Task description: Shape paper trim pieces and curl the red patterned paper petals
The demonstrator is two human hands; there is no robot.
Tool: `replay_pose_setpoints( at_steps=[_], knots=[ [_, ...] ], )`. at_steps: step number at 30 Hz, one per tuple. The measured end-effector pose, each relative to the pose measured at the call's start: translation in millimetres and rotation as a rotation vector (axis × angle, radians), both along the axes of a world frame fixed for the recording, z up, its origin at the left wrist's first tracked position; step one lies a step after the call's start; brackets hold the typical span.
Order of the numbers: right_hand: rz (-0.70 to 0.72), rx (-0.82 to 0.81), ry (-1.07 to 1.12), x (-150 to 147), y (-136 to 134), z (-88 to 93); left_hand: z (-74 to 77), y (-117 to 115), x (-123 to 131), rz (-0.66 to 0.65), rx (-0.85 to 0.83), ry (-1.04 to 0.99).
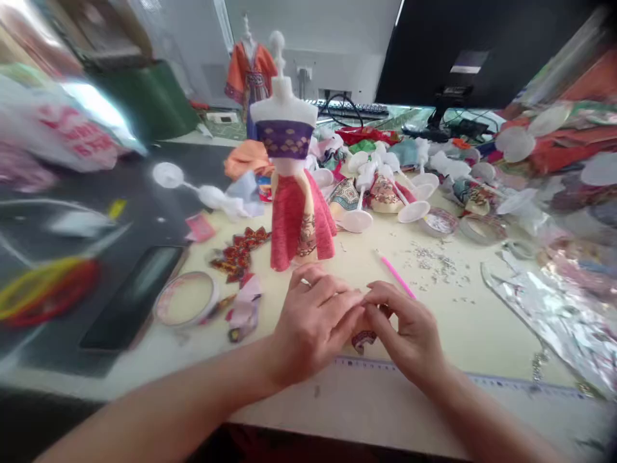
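My left hand (pixel 315 321) and my right hand (pixel 407 328) meet at the fingertips near the table's front edge, both pinched on a small patterned red and white fabric piece (pixel 364 339). A pink stick (pixel 398 275) lies just behind my right hand. Directly behind my hands stands a white doll mannequin (pixel 284 103) wearing a purple top (pixel 284 139) and a red skirt (pixel 299 218).
Roll of tape (pixel 186 299), red fabric scraps (pixel 238 254) and a dark phone (pixel 132 296) lie left. Several mannequin stands and doll dresses (pixel 385 190) crowd the back. Loose beads (pixel 434 260), clear plastic bag (pixel 554 308) right. Monitor (pixel 463 45) and another dressed mannequin (pixel 250 71) behind.
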State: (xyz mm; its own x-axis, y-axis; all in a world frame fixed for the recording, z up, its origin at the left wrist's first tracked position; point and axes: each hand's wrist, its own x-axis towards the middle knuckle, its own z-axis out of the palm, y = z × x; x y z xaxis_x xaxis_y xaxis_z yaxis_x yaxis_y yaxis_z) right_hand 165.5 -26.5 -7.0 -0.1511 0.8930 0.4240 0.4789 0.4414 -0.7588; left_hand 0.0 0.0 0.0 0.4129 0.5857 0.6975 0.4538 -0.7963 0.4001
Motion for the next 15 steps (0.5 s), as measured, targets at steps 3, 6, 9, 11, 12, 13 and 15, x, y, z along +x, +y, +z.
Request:
replay_pose_setpoints(
  at_steps=[3,6,9,11,12,13,15],
  knots=[
    [0.015,0.075,-0.021,1.3,-1.1,0.6,-1.1,0.9,1.2,0.002,-0.017,0.012],
    [0.024,0.164,-0.055,1.8,0.2,0.0,-2.4,1.3,1.2,-0.001,-0.043,0.02],
    [0.029,0.233,-0.102,2.2,2.1,-1.9,-3.5,1.3,0.7,0.0,-0.065,0.026],
    [0.032,0.251,-0.13,3.0,2.2,-3.4,-3.8,1.4,0.7,0.002,-0.071,0.03],
    [0.033,0.253,-0.14,3.5,1.9,-4.0,-3.7,1.5,0.8,0.0,-0.073,0.034],
    [0.033,0.254,-0.146,4.0,1.5,-4.4,-3.5,1.7,0.9,-0.004,-0.076,0.038],
    [0.034,0.252,-0.151,4.8,0.7,-4.5,-3.0,2.3,1.0,-0.013,-0.08,0.043]
  ],
)
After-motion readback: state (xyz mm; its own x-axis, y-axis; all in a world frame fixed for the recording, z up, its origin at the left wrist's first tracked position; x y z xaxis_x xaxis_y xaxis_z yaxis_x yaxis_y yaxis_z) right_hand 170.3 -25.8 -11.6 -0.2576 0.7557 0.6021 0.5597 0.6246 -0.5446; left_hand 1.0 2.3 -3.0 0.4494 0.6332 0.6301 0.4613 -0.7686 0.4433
